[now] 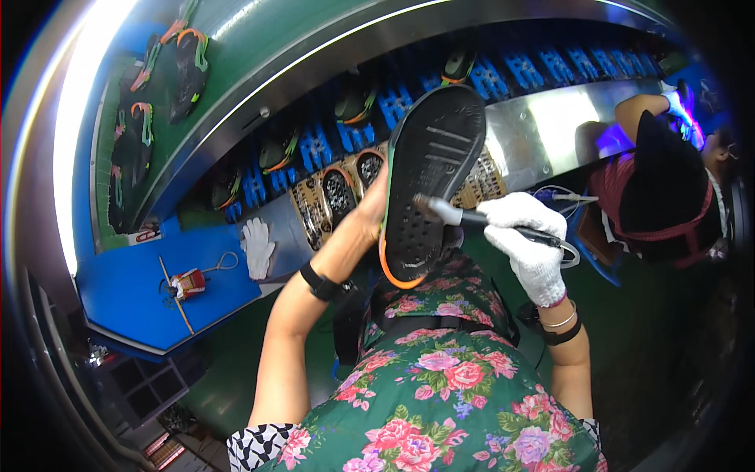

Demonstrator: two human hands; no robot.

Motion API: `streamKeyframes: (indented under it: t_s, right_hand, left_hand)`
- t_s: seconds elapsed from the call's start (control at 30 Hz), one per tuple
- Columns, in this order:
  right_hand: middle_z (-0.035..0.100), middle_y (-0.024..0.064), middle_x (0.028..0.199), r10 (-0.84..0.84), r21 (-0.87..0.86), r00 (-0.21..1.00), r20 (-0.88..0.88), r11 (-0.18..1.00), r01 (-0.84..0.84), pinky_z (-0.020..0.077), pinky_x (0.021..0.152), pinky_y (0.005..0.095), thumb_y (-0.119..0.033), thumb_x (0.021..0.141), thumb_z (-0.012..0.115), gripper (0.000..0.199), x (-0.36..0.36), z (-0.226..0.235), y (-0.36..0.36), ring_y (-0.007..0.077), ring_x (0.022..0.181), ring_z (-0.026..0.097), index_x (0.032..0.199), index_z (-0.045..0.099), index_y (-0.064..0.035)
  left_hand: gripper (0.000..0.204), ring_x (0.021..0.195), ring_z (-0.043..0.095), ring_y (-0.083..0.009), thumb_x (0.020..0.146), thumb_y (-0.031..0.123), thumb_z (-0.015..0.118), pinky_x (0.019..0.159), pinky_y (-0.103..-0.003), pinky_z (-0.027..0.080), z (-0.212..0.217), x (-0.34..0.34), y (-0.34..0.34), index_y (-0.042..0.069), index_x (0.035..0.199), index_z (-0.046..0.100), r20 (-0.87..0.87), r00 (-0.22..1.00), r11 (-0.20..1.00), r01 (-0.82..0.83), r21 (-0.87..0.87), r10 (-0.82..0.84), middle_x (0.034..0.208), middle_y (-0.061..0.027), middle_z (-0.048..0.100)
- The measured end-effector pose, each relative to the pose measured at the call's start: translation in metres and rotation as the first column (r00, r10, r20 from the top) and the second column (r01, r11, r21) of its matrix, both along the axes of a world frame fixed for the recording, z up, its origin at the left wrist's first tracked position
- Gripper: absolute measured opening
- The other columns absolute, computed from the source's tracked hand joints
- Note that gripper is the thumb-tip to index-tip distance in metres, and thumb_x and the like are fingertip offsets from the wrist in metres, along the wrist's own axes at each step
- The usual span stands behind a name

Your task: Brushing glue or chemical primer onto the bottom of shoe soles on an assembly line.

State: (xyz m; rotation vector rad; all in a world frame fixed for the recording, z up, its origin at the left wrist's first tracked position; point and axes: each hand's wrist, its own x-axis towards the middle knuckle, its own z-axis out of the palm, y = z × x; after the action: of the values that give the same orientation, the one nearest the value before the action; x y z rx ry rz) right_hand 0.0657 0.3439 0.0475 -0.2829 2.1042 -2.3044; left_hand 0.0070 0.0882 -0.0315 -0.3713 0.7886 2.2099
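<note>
My bare left hand point(376, 206) grips a black shoe sole point(432, 149) by its left side, its fingers mostly hidden behind it. Orange and green trim runs along the edge of the sole, which is tilted up with its grooved and dimpled face toward me. In a white knit glove, my right hand point(528, 240) is closed around the dark handle of a brush point(474, 218). The brush's bristle end meets the sole around its middle, slightly blurred. Beyond my left hand, two speckled soles with orange rims point(338, 195) lie on printed brown paper point(309, 219).
Blue racks point(316, 149) carry several dark shoes in a row. More shoes point(189, 75) sit on a green shelf at upper left. A blue table point(118, 287) bears a red pot point(189, 284) with a stick across it; a white glove point(258, 248) lies nearby. Another person point(668, 185) works at right.
</note>
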Motion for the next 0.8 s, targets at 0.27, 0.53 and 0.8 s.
streamKeyframes:
  t_s: [0.27,0.53,0.8]
  right_hand:
    - [0.077,0.012,0.098,0.126,0.344,0.882,-0.453,0.938,0.042,0.0573,0.078,0.0368,0.0,0.08,0.08,0.019,-0.016,0.018,-0.001,0.0272,0.087,0.073,0.098,0.077,-0.0028]
    - [0.077,0.0121,0.096,0.099,0.349,0.824,-0.558,0.929,0.125,0.057,0.072,0.0374,0.001,0.077,0.082,0.024,0.001,0.025,-0.014,0.0276,0.082,0.072,0.1,0.077,-0.0036]
    - [0.076,0.0091,0.09,0.013,0.322,0.769,-0.639,0.913,0.252,0.0574,0.068,0.0349,0.0,0.074,0.084,0.025,-0.004,0.047,-0.02,0.0246,0.075,0.071,0.097,0.078,-0.0065]
  left_hand:
    - [0.056,0.128,0.061,-0.0313,0.108,0.042,0.048,0.113,-0.048,0.048,0.002,0.042,0.009,0.003,0.148,0.05,-0.244,0.97,0.988,-0.041,-0.152,0.003,0.14,-0.0183,0.062]
    - [0.064,0.122,0.063,-0.0466,0.106,0.043,0.049,0.095,-0.062,0.058,0.032,0.05,0.0,0.003,0.155,0.04,-0.193,0.96,0.94,-0.135,0.314,0.202,0.147,-0.0273,0.053]
    - [0.091,0.135,0.054,-0.0438,0.078,0.043,0.066,0.112,-0.056,0.048,0.001,0.064,0.006,0.001,0.155,0.042,-0.005,0.95,0.708,-0.229,0.667,0.313,0.156,-0.0336,0.04]
